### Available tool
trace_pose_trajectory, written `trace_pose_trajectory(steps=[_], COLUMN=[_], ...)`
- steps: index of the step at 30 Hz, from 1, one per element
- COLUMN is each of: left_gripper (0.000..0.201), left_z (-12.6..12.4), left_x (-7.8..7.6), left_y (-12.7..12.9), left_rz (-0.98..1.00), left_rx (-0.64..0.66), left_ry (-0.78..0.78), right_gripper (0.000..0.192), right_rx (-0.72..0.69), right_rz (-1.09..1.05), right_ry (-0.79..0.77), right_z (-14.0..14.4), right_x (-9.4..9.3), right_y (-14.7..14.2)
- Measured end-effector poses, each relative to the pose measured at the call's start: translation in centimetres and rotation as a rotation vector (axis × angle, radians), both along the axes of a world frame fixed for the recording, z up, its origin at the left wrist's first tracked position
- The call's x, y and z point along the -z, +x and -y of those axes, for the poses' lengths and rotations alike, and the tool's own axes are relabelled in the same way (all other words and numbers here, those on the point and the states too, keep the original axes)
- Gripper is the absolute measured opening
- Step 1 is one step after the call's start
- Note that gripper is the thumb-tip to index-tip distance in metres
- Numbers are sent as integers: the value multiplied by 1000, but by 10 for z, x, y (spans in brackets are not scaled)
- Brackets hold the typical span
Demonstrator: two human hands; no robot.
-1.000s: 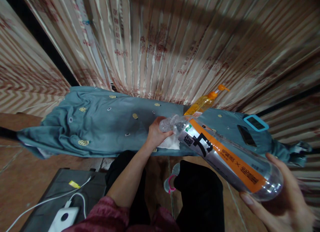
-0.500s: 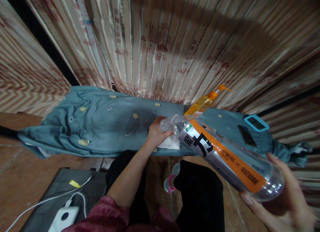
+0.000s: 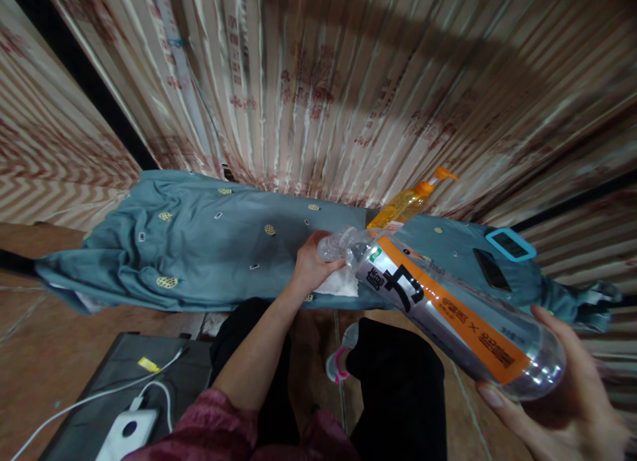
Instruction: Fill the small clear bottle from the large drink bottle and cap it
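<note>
A clear plastic drink bottle (image 3: 448, 315) with an orange and silver label is held slantwise in front of me, its neck up to the left and its base down to the right. My left hand (image 3: 314, 265) grips the neck end, with some fingers hidden behind it. Around the base, the thumb and fingers of my right hand (image 3: 572, 395) hold the bottle from the right. A white tissue (image 3: 339, 284) lies on the cloth just below the bottle's neck. Behind the bottle, partly covered by it, is an orange pump bottle (image 3: 403, 205).
A grey-green cloth with pineapple prints (image 3: 223, 249) covers the narrow surface ahead. At its right lie a dark phone (image 3: 492, 270) and a blue-framed device (image 3: 511, 244). A pleated curtain (image 3: 318, 103) hangs behind. Lower left, a white power bank (image 3: 128, 434) with cables sits on a dark box (image 3: 112, 368).
</note>
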State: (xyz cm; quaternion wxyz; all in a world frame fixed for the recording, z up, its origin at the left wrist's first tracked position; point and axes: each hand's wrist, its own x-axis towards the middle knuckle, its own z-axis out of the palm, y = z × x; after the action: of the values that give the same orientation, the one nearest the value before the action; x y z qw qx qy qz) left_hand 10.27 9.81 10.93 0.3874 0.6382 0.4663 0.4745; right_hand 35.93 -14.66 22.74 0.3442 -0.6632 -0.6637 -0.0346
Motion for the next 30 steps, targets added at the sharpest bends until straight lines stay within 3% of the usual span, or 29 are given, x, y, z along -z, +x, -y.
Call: trace_pose_trajectory(steps=[11, 20, 27, 30], left_gripper=[56, 58, 55, 54], left_z=[0, -1, -1, -1], left_x=[0, 3, 1, 1], left_y=[0, 0, 0, -1], left_rz=[0, 7, 2, -10], left_rx=[-7, 0, 6, 3], left_ry=[2, 8, 10, 14], right_gripper=[100, 90, 105, 105], right_rx=[18, 133, 3, 0], right_rz=[-79, -177, -73, -51], right_ry=[14, 88, 6, 21], right_z=[1, -4, 3, 2], right_x=[1, -1, 1, -1], right_y=[-3, -28, 1, 1])
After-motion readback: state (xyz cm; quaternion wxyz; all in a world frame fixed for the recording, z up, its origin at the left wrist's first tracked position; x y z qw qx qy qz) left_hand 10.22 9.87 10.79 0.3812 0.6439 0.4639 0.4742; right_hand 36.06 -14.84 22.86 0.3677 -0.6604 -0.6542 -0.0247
